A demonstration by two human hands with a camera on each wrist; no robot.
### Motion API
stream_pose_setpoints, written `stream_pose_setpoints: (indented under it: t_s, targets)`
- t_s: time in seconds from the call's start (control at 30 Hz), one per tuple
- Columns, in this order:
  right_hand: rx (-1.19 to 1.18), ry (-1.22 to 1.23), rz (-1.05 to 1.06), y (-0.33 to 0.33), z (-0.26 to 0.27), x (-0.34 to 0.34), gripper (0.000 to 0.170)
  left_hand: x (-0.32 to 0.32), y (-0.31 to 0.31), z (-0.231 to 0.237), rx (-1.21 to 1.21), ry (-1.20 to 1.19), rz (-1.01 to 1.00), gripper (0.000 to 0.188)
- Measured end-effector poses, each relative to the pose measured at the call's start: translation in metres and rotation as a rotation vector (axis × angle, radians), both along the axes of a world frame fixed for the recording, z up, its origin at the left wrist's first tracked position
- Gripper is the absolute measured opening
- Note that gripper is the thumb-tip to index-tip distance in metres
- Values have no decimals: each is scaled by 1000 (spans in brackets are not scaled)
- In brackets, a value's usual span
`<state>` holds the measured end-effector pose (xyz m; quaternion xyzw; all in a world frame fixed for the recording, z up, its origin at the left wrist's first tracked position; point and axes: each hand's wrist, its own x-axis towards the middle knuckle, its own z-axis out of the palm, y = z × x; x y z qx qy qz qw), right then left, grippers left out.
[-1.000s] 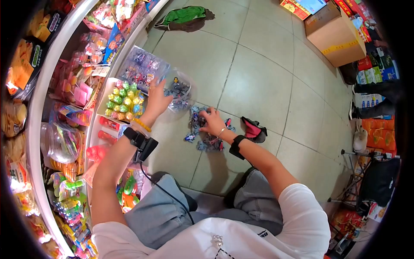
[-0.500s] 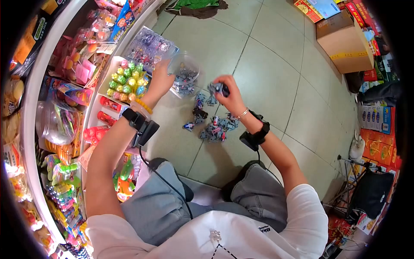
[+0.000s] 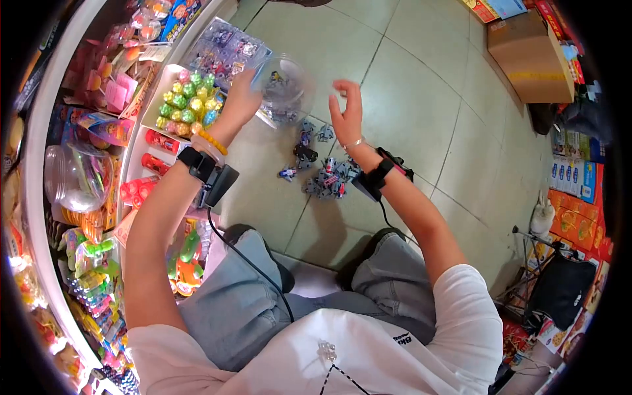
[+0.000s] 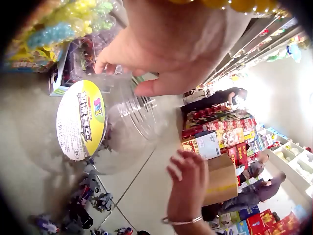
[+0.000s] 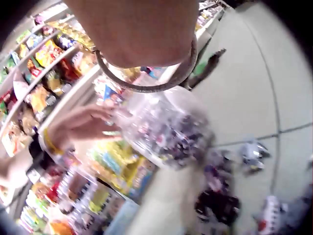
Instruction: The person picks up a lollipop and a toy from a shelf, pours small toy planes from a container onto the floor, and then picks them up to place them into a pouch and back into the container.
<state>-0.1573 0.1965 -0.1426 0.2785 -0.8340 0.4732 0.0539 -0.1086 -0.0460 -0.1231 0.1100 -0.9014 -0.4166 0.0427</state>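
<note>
A clear round plastic jar [image 3: 284, 85] lies tilted on the floor with small grey toys inside; its label [image 4: 81, 120] faces the left wrist view. My left hand [image 3: 242, 102] grips the jar by its rim, thumb and fingers at the mouth [image 4: 142, 117]. To the right of the jar, my right hand [image 3: 349, 118] is raised and empty, thumb and fingers apart. Below the jar, a loose pile of grey toys [image 3: 329, 178] lies on the tiles, with a black one [image 3: 305, 155] beside it. In the right wrist view the jar [image 5: 171, 127] shows many toys.
Left of the jar are a clear compartment box [image 3: 224, 49] and a carton of shiny wrapped candies [image 3: 191, 99], alongside a snack shelf [image 3: 46, 131]. A cardboard box [image 3: 530, 62] stands at the upper right, near a folding frame with a black bag [image 3: 559, 289].
My right hand went into the pile, lifted dark toys, and now holds nothing, a little higher up. My left hand has stayed at the jar's rim. The head view has shifted.
</note>
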Motion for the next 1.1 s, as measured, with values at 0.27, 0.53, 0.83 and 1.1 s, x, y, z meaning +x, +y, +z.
stream_pose_setpoints:
  t_s: [0.27,0.53,0.83,1.1]
  targets:
    - [679,-7,198,10,-82,66,92,-7,2,-9,-59,119,27,52]
    - [749,-43,267,-1,-71,82,61,-7,2,-8,-75,126,28,54]
    - [536,-64,361,15,-78,81,33,-7,2,-8,-66,94,28,55]
    - [-62,341,117,-26,69,32,33,-7,-1,-7,-45,129,22,52]
